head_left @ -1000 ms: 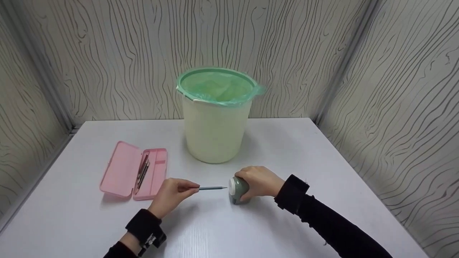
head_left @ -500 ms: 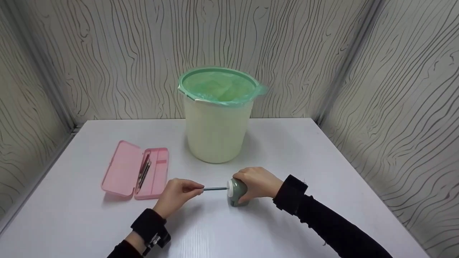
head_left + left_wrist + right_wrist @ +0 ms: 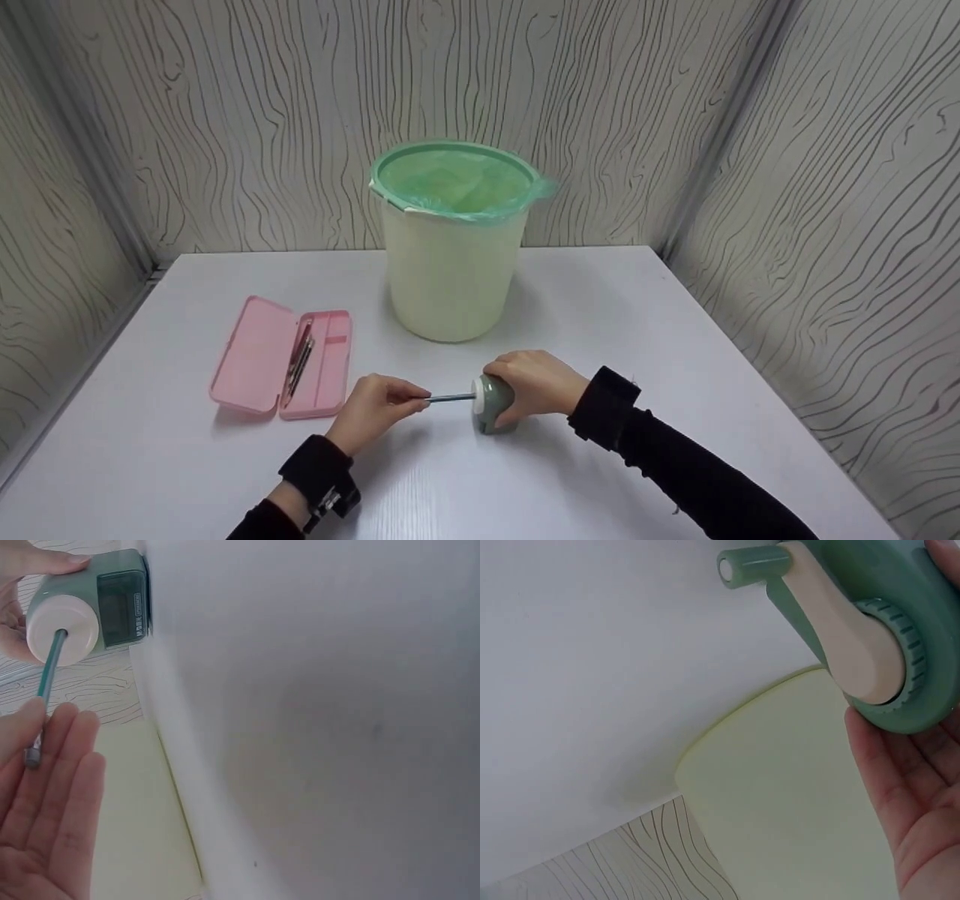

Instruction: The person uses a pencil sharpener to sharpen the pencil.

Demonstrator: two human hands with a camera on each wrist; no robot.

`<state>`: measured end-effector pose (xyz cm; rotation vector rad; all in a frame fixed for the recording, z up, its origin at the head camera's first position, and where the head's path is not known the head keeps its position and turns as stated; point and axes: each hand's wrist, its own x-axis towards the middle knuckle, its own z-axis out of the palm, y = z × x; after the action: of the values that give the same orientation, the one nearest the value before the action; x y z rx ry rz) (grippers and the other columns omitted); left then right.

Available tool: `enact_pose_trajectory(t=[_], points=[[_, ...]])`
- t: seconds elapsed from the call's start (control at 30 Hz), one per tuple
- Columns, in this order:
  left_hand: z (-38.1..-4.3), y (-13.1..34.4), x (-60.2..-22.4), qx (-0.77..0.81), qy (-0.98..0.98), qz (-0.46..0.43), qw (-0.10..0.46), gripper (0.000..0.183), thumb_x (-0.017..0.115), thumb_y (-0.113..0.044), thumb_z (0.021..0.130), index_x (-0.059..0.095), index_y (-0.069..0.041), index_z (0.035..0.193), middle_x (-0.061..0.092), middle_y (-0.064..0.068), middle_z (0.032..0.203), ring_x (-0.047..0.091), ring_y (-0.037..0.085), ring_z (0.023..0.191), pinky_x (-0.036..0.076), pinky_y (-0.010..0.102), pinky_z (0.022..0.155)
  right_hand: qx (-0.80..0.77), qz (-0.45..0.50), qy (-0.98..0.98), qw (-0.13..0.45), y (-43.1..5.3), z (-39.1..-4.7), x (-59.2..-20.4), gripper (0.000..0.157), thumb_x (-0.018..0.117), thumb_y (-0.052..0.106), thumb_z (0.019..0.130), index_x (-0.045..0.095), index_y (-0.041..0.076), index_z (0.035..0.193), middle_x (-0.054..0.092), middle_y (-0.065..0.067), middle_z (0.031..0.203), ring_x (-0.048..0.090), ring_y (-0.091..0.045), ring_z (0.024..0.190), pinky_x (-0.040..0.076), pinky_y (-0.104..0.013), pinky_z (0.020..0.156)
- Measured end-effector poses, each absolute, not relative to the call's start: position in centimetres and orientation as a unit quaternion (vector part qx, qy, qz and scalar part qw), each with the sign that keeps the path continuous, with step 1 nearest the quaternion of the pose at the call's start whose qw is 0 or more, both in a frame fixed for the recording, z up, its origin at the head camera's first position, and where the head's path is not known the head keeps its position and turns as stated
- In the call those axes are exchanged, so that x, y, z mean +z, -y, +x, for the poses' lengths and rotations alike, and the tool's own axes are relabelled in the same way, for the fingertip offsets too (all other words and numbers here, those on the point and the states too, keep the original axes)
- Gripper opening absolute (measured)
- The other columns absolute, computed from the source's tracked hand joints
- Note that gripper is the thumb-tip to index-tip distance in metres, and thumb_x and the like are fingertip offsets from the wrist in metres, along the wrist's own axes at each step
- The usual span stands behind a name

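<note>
Between thumb and fingers, my left hand (image 3: 377,411) pinches a teal pencil (image 3: 450,397) near its blunt end. The pencil's other end sits in the hole of the white round face on a green pencil sharpener (image 3: 120,600), so its tip is hidden. My right hand (image 3: 541,382) grips the sharpener's body from the right, on the table. In the right wrist view the sharpener's crank (image 3: 847,630) shows, with a green knob at its end; no finger is on that knob. A dark window lies on the sharpener's lower side in the left wrist view.
An open pink pencil case (image 3: 255,356) with several pencils (image 3: 300,366) in it lies on the white table (image 3: 600,480), left of my left hand. Behind the hands stands a pale bin (image 3: 454,277) with a green liner. Patterned walls enclose the table's back and sides.
My left hand has moved right and the pencil's tip has gone from just outside the sharpener into its hole. My right hand and the sharpener have shifted slightly left.
</note>
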<state>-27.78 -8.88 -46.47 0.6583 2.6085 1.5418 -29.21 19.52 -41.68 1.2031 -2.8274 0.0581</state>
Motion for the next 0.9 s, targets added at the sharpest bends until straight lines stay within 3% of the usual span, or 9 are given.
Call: enact_pose_trajectory(t=[0.43, 0.9], points=[[-27.97, 8.65, -45.99, 0.488, -0.846, 0.213, 0.038, 0.010, 0.078, -0.009, 0.089, 0.083, -0.007, 0.098, 0.081, 0.009, 0.096, 0.074, 0.014, 0.087, 0.061, 0.026, 0.078, 0.026, 0.389, 0.921, 0.022, -19.29, -29.01, -41.49, 0.057, 0.092, 0.039, 0.072, 0.069, 0.010, 0.115, 0.075, -0.001, 0.100, 0.069, -0.014, 0.086, 0.056, -0.026, 0.075], [-28.27, 8.39, -45.84, 0.486, -0.841, 0.232, 0.047, 0.010, 0.076, -0.003, 0.089, 0.082, -0.002, 0.098, 0.080, 0.012, 0.089, 0.076, 0.015, 0.080, 0.062, 0.026, 0.075, 0.020, 0.384, 0.923, 0.019, -19.00, -29.19, -41.54, 0.054, 0.093, 0.039, 0.072, 0.069, 0.011, 0.112, 0.075, 0.001, 0.098, 0.068, -0.014, 0.084, 0.055, -0.026, 0.076]])
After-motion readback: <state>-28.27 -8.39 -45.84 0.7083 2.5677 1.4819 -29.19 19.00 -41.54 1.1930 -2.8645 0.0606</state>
